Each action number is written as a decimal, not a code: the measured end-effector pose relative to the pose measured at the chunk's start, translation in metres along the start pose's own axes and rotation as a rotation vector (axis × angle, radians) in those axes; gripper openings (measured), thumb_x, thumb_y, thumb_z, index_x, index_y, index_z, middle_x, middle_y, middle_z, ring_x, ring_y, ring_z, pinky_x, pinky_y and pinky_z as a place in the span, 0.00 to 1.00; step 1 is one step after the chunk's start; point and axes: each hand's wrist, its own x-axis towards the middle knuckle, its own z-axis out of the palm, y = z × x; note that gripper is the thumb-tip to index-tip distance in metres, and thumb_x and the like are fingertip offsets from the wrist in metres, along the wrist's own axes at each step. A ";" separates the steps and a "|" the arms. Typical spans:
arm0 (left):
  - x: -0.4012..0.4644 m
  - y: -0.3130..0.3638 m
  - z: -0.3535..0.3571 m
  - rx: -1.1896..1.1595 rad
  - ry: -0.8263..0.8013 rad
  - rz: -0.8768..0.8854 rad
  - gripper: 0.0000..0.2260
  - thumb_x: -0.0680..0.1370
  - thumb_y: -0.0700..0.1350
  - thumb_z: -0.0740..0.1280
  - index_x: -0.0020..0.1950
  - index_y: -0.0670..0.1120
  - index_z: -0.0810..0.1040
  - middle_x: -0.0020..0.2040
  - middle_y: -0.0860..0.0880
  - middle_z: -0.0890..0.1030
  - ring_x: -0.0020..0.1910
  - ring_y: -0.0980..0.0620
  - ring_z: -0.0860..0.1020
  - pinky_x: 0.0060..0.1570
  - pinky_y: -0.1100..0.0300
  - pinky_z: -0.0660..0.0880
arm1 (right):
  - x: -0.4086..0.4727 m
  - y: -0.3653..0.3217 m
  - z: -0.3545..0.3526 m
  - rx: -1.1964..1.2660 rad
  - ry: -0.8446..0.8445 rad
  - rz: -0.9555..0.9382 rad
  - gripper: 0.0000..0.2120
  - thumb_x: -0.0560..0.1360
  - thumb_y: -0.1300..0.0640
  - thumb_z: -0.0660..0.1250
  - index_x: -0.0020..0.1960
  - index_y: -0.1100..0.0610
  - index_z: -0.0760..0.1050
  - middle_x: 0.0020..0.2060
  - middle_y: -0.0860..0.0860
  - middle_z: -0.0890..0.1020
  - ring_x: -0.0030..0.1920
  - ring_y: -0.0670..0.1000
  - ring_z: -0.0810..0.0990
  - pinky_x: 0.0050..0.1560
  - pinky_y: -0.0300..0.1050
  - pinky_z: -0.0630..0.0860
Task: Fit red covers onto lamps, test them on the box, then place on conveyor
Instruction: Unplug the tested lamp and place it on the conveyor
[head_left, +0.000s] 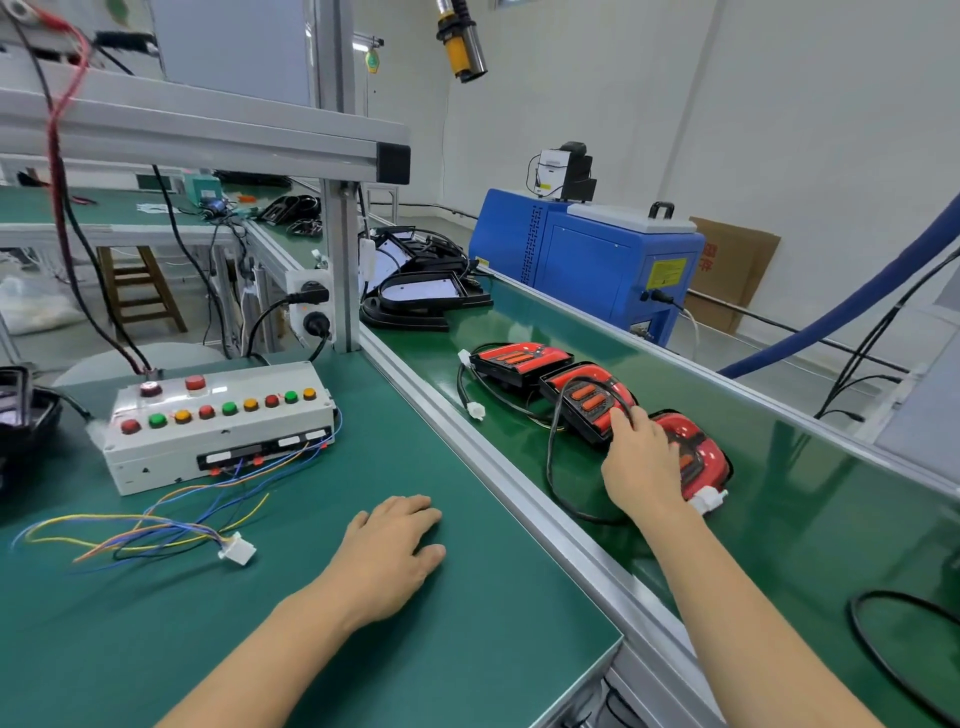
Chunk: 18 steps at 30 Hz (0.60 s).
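Three lamps with red covers lie in a row on the green conveyor belt (789, 525): the far lamp (519, 358), the middle lamp (587, 392) and the near lamp (698, 452). My right hand (641, 462) lies over the near lamp's left end, fingers curled round its edge and a fingertip close to the middle lamp. A black cable and white plug trail from the lamp. My left hand (395, 545) rests flat and empty on the green bench. The white test box (218, 423) with coloured buttons stands at the left, its loose wire harness and white connector (238, 548) in front.
Black lamp housings without covers (426, 296) are stacked at the conveyor's far end. Another dark housing (21, 410) sits at the left edge. An aluminium rail divides bench and belt. A blue machine (587, 249) stands behind the conveyor. A black cable loop (893, 654) lies lower right.
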 end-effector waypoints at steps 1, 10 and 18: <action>-0.002 -0.001 -0.001 0.013 -0.009 -0.015 0.20 0.82 0.51 0.54 0.74 0.52 0.62 0.76 0.55 0.57 0.76 0.56 0.51 0.74 0.49 0.46 | -0.004 -0.007 0.000 -0.002 0.008 -0.029 0.25 0.80 0.62 0.57 0.76 0.55 0.57 0.77 0.56 0.58 0.75 0.59 0.59 0.73 0.62 0.57; -0.033 -0.022 -0.017 0.214 0.016 -0.171 0.22 0.84 0.51 0.47 0.78 0.51 0.51 0.78 0.56 0.48 0.77 0.53 0.43 0.71 0.39 0.37 | -0.071 -0.112 0.019 0.181 -0.157 -0.517 0.22 0.84 0.49 0.47 0.78 0.50 0.54 0.78 0.49 0.54 0.77 0.48 0.51 0.75 0.59 0.43; -0.070 -0.050 -0.032 0.298 0.122 -0.386 0.24 0.83 0.53 0.47 0.78 0.54 0.44 0.79 0.56 0.44 0.77 0.47 0.43 0.70 0.36 0.38 | -0.117 -0.181 0.040 0.201 -0.293 -0.760 0.23 0.84 0.47 0.45 0.79 0.47 0.50 0.78 0.46 0.52 0.78 0.49 0.48 0.74 0.62 0.37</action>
